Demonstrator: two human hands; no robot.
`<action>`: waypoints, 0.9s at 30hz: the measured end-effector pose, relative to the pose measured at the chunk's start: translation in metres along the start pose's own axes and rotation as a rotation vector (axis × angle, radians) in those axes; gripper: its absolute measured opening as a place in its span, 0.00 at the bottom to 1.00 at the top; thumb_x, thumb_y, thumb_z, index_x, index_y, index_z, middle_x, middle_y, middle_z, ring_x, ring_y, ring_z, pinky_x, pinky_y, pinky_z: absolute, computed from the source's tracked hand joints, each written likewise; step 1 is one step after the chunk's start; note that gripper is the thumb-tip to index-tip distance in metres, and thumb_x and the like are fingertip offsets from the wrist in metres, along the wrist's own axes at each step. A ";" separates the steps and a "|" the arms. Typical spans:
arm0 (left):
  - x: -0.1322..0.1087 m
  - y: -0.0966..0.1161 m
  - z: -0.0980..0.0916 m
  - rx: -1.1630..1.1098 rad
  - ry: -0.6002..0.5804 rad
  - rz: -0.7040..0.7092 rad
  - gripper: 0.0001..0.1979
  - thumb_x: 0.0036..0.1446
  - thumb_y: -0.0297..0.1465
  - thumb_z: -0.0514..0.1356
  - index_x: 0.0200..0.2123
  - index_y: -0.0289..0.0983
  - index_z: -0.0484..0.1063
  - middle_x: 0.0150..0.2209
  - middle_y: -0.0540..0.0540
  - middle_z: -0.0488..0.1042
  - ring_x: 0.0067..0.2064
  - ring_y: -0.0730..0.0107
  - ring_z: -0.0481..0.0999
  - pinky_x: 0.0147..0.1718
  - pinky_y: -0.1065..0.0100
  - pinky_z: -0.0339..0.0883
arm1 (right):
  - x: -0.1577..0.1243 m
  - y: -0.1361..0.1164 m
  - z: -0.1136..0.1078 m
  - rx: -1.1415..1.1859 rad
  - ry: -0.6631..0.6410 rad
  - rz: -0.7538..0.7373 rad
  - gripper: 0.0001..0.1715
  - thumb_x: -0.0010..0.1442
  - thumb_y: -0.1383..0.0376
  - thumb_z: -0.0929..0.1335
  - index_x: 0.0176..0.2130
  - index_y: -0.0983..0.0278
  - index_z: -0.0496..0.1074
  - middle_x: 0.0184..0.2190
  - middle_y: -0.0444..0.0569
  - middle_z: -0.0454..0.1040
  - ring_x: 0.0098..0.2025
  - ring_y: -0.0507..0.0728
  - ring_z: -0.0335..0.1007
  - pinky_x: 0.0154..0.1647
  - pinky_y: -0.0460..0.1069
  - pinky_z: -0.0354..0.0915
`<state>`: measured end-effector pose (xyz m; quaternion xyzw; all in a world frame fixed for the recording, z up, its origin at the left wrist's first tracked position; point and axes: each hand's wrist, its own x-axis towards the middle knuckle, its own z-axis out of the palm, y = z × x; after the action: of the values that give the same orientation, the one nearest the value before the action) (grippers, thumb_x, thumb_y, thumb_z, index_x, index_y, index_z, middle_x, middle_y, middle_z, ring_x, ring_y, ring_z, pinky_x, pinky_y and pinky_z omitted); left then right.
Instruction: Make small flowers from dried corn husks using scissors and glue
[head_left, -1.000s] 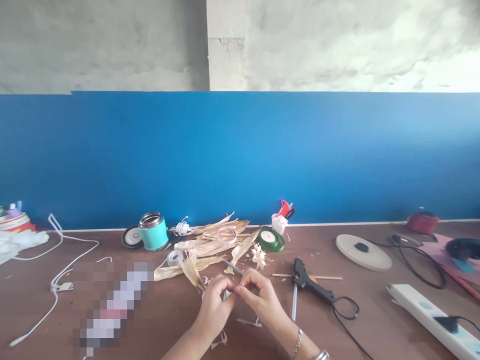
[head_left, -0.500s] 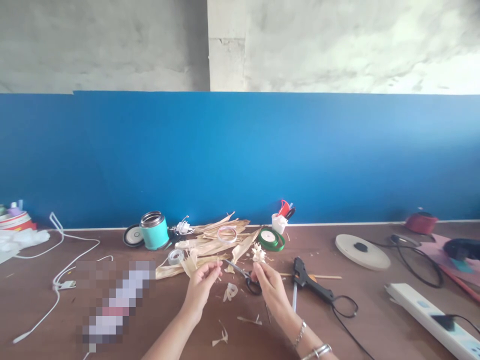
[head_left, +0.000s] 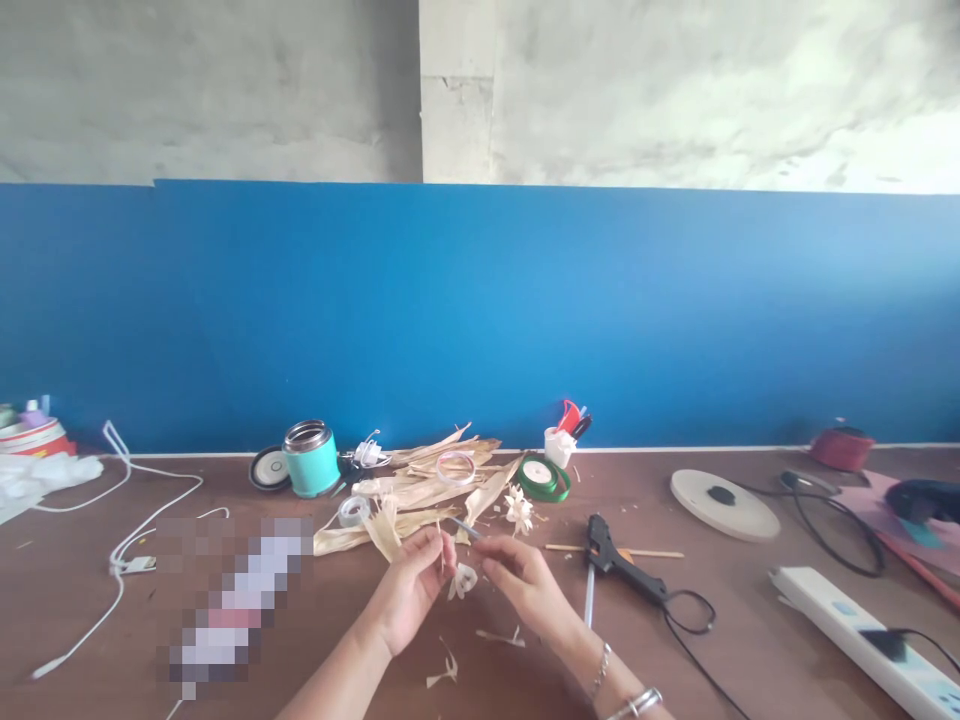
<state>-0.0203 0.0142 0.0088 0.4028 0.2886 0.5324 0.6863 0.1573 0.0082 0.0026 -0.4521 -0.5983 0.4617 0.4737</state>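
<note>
Husk strip (head_left: 442, 563) is being pinched by the left hand (head_left: 417, 582) at lower centre of the frame; just beside, scissors (head_left: 466, 528) are being partly covered by the right hand (head_left: 531, 582), whose grip cannot be told.

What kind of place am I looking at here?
Probably a craft worktable, though I can't tell whether it's in a workshop or a home. The signs are the glue gun, a roll of green ribbon and a heap of what look like dry husks.
</note>
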 end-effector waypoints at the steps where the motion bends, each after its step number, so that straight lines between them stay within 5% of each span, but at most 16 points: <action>1: -0.002 0.001 0.003 -0.008 -0.057 -0.008 0.14 0.50 0.40 0.63 0.23 0.35 0.70 0.25 0.50 0.66 0.29 0.73 0.66 0.34 0.69 0.63 | -0.002 -0.004 0.002 0.135 -0.078 0.059 0.19 0.49 0.57 0.71 0.40 0.63 0.76 0.37 0.51 0.77 0.41 0.60 0.70 0.42 0.51 0.64; 5: -0.009 0.004 0.010 0.044 -0.130 0.011 0.15 0.48 0.42 0.63 0.22 0.36 0.70 0.26 0.48 0.67 0.32 0.69 0.66 0.35 0.67 0.63 | -0.008 -0.018 0.009 0.437 -0.295 0.212 0.19 0.47 0.64 0.71 0.42 0.64 0.76 0.40 0.52 0.76 0.45 0.59 0.70 0.48 0.51 0.62; 13: -0.008 0.002 0.010 0.086 -0.168 -0.029 0.13 0.46 0.40 0.66 0.22 0.36 0.71 0.26 0.48 0.68 0.34 0.67 0.68 0.34 0.68 0.62 | -0.006 -0.018 0.006 0.688 -0.456 0.338 0.16 0.42 0.70 0.68 0.35 0.67 0.76 0.38 0.52 0.76 0.44 0.57 0.70 0.52 0.50 0.59; 22: -0.009 0.002 0.016 0.119 -0.232 -0.040 0.09 0.47 0.35 0.67 0.23 0.35 0.75 0.25 0.49 0.72 0.32 0.70 0.70 0.35 0.69 0.60 | -0.002 -0.009 -0.005 0.838 -0.470 0.446 0.14 0.43 0.70 0.66 0.32 0.71 0.75 0.33 0.52 0.76 0.41 0.56 0.71 0.54 0.51 0.57; 27: -0.006 0.003 0.012 0.133 -0.116 -0.057 0.11 0.49 0.37 0.65 0.24 0.35 0.73 0.23 0.50 0.72 0.27 0.73 0.69 0.31 0.70 0.60 | 0.003 -0.015 -0.018 0.615 -0.355 0.396 0.15 0.42 0.70 0.69 0.35 0.67 0.73 0.32 0.49 0.75 0.35 0.54 0.73 0.39 0.48 0.64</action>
<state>-0.0140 0.0054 0.0173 0.4692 0.2944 0.4684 0.6884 0.1730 0.0109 0.0202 -0.3089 -0.4062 0.7724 0.3781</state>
